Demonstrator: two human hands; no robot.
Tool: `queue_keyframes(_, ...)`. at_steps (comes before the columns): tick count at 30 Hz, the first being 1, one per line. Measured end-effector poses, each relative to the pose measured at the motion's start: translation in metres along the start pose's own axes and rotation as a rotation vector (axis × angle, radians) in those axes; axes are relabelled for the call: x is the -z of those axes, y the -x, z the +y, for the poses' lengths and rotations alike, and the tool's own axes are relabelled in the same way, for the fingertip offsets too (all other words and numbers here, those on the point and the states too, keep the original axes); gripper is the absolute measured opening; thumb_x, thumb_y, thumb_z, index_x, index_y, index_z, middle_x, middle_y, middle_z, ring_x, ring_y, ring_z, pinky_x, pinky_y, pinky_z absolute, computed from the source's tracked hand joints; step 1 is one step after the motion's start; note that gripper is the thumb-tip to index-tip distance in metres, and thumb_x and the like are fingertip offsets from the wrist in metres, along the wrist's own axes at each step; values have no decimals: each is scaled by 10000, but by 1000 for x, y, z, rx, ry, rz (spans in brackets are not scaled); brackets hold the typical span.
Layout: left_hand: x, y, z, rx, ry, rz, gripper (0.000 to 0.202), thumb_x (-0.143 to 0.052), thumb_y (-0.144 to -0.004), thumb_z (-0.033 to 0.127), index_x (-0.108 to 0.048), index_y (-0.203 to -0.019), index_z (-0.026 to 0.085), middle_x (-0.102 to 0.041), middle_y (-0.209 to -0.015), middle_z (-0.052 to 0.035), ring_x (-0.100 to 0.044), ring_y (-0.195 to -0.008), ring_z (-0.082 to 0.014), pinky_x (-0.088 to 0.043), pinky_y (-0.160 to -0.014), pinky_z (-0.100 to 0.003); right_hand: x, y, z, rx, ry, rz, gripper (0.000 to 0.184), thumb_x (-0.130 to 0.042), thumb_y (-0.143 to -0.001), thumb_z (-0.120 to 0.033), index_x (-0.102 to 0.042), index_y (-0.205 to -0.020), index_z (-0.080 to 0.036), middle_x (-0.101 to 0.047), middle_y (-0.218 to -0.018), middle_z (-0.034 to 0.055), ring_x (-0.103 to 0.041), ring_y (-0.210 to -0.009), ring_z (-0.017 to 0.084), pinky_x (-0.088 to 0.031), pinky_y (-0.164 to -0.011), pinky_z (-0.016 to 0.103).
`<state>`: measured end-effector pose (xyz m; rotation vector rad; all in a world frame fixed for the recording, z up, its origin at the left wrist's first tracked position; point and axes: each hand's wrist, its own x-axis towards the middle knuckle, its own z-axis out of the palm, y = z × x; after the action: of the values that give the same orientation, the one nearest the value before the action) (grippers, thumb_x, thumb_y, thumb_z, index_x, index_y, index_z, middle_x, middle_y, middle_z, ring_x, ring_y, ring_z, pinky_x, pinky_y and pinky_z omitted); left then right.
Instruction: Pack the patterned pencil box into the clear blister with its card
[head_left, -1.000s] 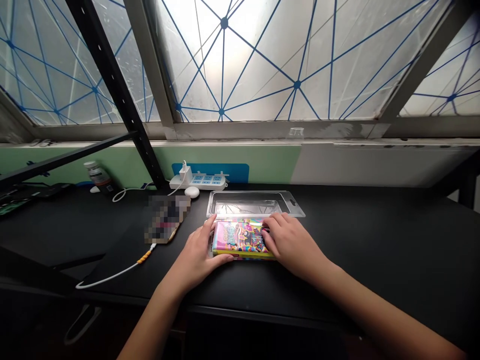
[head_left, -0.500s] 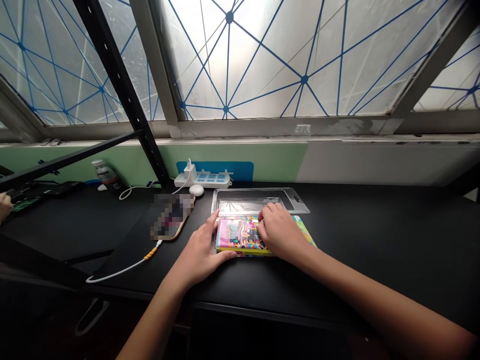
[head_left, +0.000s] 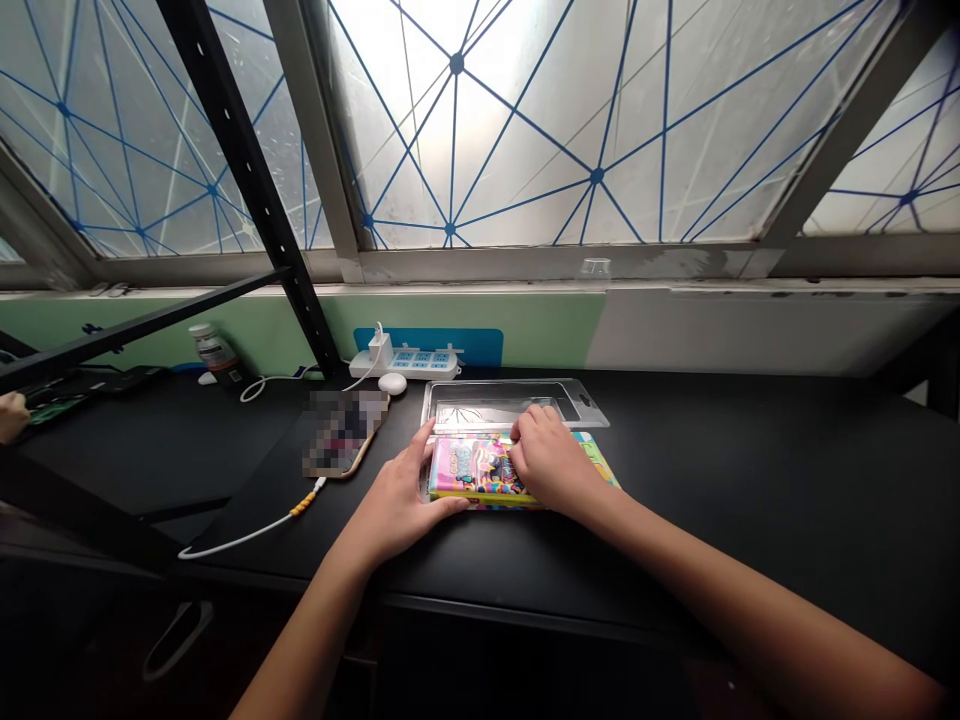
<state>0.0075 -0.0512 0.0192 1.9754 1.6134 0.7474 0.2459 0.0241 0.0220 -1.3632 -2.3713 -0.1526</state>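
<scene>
A colourful flat package (head_left: 474, 470) lies on the black desk (head_left: 750, 480), just in front of me. My left hand (head_left: 397, 500) grips its left end, thumb along the near edge and fingers at the far corner. My right hand (head_left: 551, 465) rests on top of its right half with the fingers curled and pressed down. A clear plastic blister shell (head_left: 510, 402) lies open directly behind the package. Whether the right fingers pinch anything is hidden.
A phone (head_left: 343, 435) on a white cable (head_left: 247, 535) lies to the left. A white power strip (head_left: 409, 357) and a small bottle (head_left: 214, 355) stand by the wall. A black shelf post (head_left: 255, 190) rises at left. Another person's hand (head_left: 11, 415) shows at the far left edge.
My right hand has slid left across the package top, uncovering a green strip at its right end. The left hand keeps its grip.
</scene>
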Motion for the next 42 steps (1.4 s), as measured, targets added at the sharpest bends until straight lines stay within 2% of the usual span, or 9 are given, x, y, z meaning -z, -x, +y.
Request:
queue_keyframes(9,-3,-1,-2,-34,16,35,990,-769,-829,520,-231,-1623,278,-657,-1383,-113,-643,-1236,-342,-494,-1036,-458,6,-1,-3,-5,-1,129,145,-439,-878,-88,-514,-878,-213,-569,-938,113,-489,-883,275,-413,-771,384)
queue_keyframes(12,-2,-2,1,-71,11,48,805,-761,-828,562,-457,-1507,255,-672,-1344,-113,-648,-1210,-348,-506,-1015,-446,12,2,-4,34,-6,210,153,-430,-883,-86,-515,-901,-212,-559,-935,112,-491,-890,282,-415,-797,399)
queue_keyframes(15,1,-2,0,-138,67,13,613,-459,-972,696,-628,-1361,253,-659,-1365,-107,-610,-1262,-335,-471,-1074,-449,20,11,-4,111,-19,290,151,-441,-894,-92,-518,-927,-218,-576,-970,112,-511,-918,287,-423,-849,423)
queue_keyframes(19,7,-1,-6,-30,185,-60,886,4,-978,745,-502,-1527,268,-535,-1543,-75,-422,-1466,-320,-308,-1220,-484,43,34,-6,287,-80,345,124,-486,-929,-115,-522,-991,-215,-624,-995,92,-551,-932,261,-449,-857,415)
queue_keyframes(24,11,-1,-6,118,-14,-177,870,-179,-957,810,-239,-1644,279,-281,-1698,-72,-229,-1551,-394,-219,-1233,-588,73,69,9,527,-301,95,96,-554,-972,-162,-563,-1052,-215,-660,-996,69,-594,-912,219,-488,-841,379)
queue_keyframes(26,12,-1,-4,114,-101,-225,910,-371,-934,803,-158,-1656,291,-241,-1710,-72,-211,-1556,-406,-259,-1220,-585,73,81,30,486,-331,-65,150,-604,-986,-349,-595,-1078,-230,-667,-1145,103,-614,-1052,263,-506,-912,422)
queue_keyframes(28,12,-2,-3,83,-170,-239,943,-475,-924,759,-121,-1660,287,-220,-1715,-72,-203,-1560,-401,-278,-1219,-567,64,89,56,362,-330,-175,470,-654,-919,-570,-590,-1259,-252,-590,-1399,151,-551,-1275,341,-503,-1005,491)
queue_keyframes(33,8,-5,-4,-6,-222,-221,815,-351,-1012,673,-115,-1662,242,-230,-1708,-75,-212,-1568,-346,-258,-1234,-546,41,98,105,59,-323,-363,986,-755,-753,-704,-353,-1570,-327,-264,-1698,142,-318,-1510,424,-422,-1129,605)
queue_keyframes(42,7,-1,-24,29,0,-110,760,-116,-1032,682,-255,-1643,254,-291,-1693,-31,-246,-1562,-315,-267,-1252,-512,31,90,99,-64,-611,-130,427,-436,-1037,-494,-534,-1414,-322,-490,-1578,90,-483,-1432,316,-447,-1141,496)
